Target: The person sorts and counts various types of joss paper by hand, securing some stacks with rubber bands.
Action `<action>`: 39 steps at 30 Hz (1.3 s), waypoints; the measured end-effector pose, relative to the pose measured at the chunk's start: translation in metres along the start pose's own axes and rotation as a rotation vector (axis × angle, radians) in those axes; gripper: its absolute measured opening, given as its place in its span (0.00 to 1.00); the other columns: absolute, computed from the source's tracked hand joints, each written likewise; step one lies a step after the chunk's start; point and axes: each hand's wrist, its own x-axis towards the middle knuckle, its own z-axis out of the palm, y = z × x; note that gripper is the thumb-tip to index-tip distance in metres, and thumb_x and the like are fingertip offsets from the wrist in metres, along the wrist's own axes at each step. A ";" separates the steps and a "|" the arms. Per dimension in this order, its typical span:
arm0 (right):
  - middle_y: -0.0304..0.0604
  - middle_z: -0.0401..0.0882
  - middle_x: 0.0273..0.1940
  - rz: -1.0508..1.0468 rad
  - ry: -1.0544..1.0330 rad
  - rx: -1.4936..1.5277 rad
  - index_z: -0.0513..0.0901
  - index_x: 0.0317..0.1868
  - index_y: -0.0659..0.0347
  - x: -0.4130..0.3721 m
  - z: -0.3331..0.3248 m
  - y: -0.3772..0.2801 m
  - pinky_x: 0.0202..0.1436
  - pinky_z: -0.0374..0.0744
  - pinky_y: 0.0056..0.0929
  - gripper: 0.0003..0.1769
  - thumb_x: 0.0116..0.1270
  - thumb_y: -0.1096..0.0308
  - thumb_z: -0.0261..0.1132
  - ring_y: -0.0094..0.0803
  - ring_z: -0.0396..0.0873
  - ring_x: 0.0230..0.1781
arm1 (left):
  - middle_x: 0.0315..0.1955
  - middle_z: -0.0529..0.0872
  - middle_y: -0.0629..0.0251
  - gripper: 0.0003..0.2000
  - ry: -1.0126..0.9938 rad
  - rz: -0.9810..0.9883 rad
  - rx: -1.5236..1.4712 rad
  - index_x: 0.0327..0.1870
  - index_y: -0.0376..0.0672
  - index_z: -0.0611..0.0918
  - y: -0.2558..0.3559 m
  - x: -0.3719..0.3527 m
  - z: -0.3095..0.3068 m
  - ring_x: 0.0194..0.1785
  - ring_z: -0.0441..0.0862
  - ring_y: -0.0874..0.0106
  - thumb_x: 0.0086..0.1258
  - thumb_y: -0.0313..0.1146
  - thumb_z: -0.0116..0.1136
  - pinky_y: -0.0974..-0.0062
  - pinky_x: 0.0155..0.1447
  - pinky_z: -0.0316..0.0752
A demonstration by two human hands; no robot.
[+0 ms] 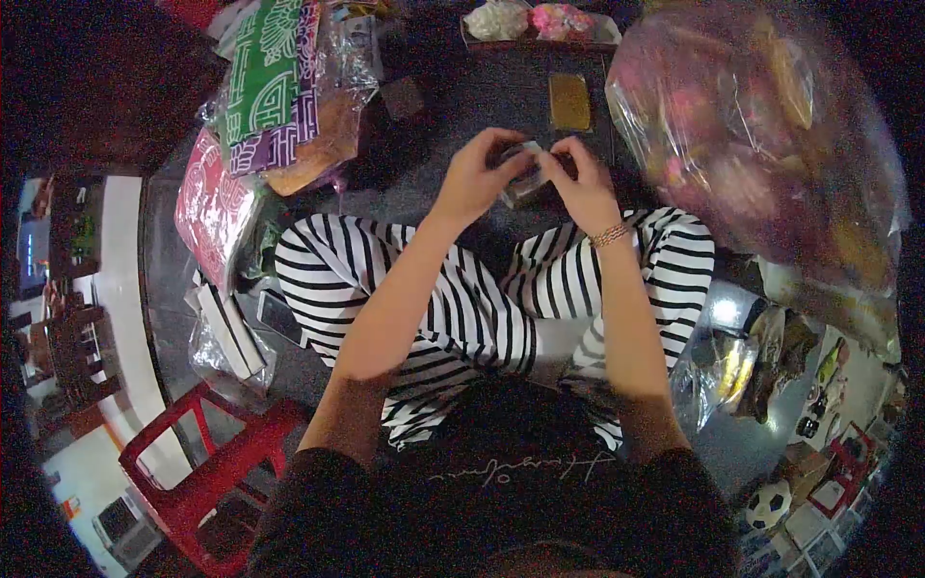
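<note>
My left hand (477, 175) and my right hand (584, 186) meet just beyond my crossed legs. Their fingers are pinched around a small, clear-looking container (526, 190) with a pale strip along its top. Its exact kind is hard to make out, and fingers cover part of it. A chain bracelet (609, 235) circles my right wrist. On the dark floor beyond my hands lies a flat gold-brown rectangular packet (569, 102).
Left are a green patterned packet (273, 77), a pink one (210, 197) and a red plastic stool (198, 462). A tray (602, 37) with white and pink flowers stands at the back. A large clear bag (761, 135) fills the right.
</note>
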 end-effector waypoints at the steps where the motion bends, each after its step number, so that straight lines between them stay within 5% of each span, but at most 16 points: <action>1: 0.50 0.76 0.33 -0.040 -0.002 -0.067 0.72 0.38 0.59 0.000 -0.002 -0.002 0.39 0.72 0.35 0.13 0.60 0.60 0.59 0.45 0.75 0.35 | 0.33 0.82 0.56 0.16 0.015 -0.021 0.110 0.42 0.34 0.76 0.000 0.000 -0.004 0.39 0.80 0.70 0.58 0.36 0.61 0.76 0.43 0.72; 3: 0.49 0.75 0.31 -0.006 -0.053 -0.084 0.71 0.38 0.60 0.000 -0.006 -0.005 0.37 0.72 0.34 0.12 0.62 0.61 0.57 0.43 0.75 0.33 | 0.25 0.82 0.55 0.10 0.063 0.062 0.291 0.35 0.35 0.78 0.011 -0.001 -0.007 0.29 0.80 0.69 0.60 0.34 0.58 0.75 0.35 0.72; 7: 0.49 0.74 0.28 -0.120 -0.087 -0.079 0.70 0.37 0.62 -0.001 -0.006 -0.002 0.34 0.71 0.35 0.10 0.64 0.63 0.54 0.46 0.75 0.32 | 0.26 0.81 0.62 0.08 0.003 -0.033 0.404 0.35 0.37 0.78 0.016 0.000 -0.009 0.31 0.76 0.79 0.62 0.33 0.56 0.79 0.37 0.70; 17: 0.53 0.77 0.29 -0.009 -0.174 -0.221 0.72 0.37 0.58 -0.007 -0.015 -0.001 0.34 0.72 0.44 0.11 0.63 0.59 0.54 0.50 0.76 0.32 | 0.27 0.81 0.57 0.08 -0.017 0.051 0.474 0.35 0.37 0.79 0.019 -0.001 -0.007 0.31 0.79 0.68 0.61 0.33 0.56 0.75 0.35 0.70; 25: 0.53 0.78 0.30 -0.147 -0.094 -0.481 0.76 0.37 0.55 -0.015 -0.017 0.004 0.36 0.74 0.44 0.18 0.61 0.49 0.53 0.50 0.77 0.32 | 0.30 0.82 0.57 0.10 -0.024 0.083 0.508 0.40 0.37 0.78 0.015 -0.003 -0.007 0.34 0.80 0.67 0.63 0.33 0.53 0.74 0.39 0.72; 31: 0.55 0.78 0.29 0.030 -0.173 -0.434 0.76 0.36 0.55 -0.017 -0.022 -0.012 0.36 0.75 0.44 0.19 0.60 0.49 0.53 0.51 0.77 0.31 | 0.41 0.79 0.51 0.17 -0.141 0.024 0.470 0.53 0.34 0.70 0.009 -0.012 0.005 0.44 0.78 0.69 0.65 0.31 0.48 0.75 0.47 0.71; 33: 0.55 0.77 0.28 -0.051 -0.129 -0.486 0.76 0.36 0.56 -0.016 -0.020 -0.002 0.35 0.75 0.45 0.18 0.61 0.50 0.52 0.51 0.77 0.30 | 0.46 0.74 0.46 0.19 -0.145 -0.173 0.122 0.51 0.35 0.71 0.009 -0.015 0.011 0.46 0.76 0.55 0.60 0.34 0.52 0.68 0.50 0.69; 39: 0.54 0.76 0.30 -0.109 -0.133 -0.433 0.72 0.38 0.58 -0.014 -0.030 0.011 0.34 0.73 0.46 0.12 0.64 0.58 0.52 0.51 0.75 0.31 | 0.48 0.72 0.47 0.34 -0.246 0.071 0.312 0.56 0.36 0.65 0.023 -0.017 0.018 0.53 0.71 0.57 0.46 0.37 0.64 0.69 0.56 0.66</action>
